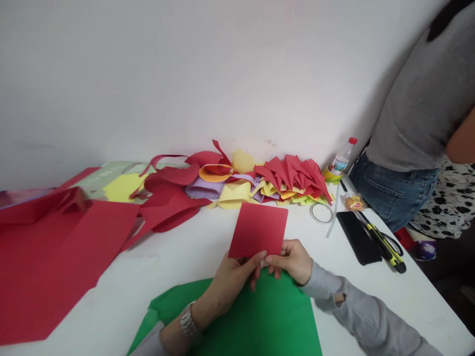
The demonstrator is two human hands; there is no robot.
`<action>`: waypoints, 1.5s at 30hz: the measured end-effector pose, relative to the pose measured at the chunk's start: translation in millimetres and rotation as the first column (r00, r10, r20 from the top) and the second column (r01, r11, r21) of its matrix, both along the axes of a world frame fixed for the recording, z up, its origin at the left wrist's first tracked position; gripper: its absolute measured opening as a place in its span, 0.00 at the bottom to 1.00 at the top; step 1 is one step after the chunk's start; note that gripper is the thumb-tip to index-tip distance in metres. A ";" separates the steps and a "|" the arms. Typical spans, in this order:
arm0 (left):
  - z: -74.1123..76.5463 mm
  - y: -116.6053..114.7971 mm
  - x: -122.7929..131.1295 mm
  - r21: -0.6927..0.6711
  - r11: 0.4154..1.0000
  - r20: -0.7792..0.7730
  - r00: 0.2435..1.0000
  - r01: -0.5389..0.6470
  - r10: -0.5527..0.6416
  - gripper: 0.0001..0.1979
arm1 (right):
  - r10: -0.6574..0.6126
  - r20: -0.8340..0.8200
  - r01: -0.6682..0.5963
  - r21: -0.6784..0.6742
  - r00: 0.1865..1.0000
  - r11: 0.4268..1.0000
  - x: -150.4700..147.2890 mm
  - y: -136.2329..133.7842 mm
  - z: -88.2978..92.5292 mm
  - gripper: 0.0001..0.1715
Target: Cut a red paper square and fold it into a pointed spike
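Note:
A flat red paper square is held up above the table in both hands. My left hand pinches its lower edge, thumb on the near face and fingers behind. At the lower right corner my right hand grips the same square, its thumb close to the left one. What the fingers do behind the paper is hidden. Beneath my hands a large green paper sheet lies on the white table.
Large red paper covers the left side. Along the wall lie curled paper scraps and red folded paper pieces. At right are a tape roll, bottle, black phone and yellow-black cutter. A person stands beyond.

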State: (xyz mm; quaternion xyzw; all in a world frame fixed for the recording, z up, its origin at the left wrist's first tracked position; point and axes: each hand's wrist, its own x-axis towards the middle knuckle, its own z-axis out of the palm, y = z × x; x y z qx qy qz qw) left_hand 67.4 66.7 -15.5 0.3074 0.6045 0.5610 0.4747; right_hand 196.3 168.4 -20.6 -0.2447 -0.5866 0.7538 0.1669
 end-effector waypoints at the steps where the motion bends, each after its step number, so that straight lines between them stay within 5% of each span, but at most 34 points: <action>1: 0.7 0.0 0.2 0.001 1.000 -0.007 1.000 -0.005 0.005 0.24 | -0.015 -0.007 0.015 0.005 1.000 1.000 0.4 0.3 0.3 0.28; 9: 5.7 2.4 1.4 0.028 0.999 0.031 0.999 -0.036 0.035 0.22 | -0.116 -0.058 0.122 0.120 0.992 0.985 1.1 0.0 1.8 0.22; 17: 9.2 2.1 -0.2 0.031 0.999 0.144 0.989 -0.033 0.028 0.23 | -0.053 -0.087 0.056 0.042 0.995 0.998 0.7 3.1 12.2 0.21; 24: 15.5 2.0 -10.5 0.035 0.999 0.187 0.982 -0.010 0.004 0.24 | -0.073 -0.061 0.079 0.104 0.995 0.991 6.1 12.2 15.8 0.22; 45: 13.6 4.9 -29.4 0.073 0.984 0.236 0.962 -0.160 0.139 0.25 | -0.031 -0.055 0.039 0.157 0.998 0.987 12.9 30.6 11.6 0.25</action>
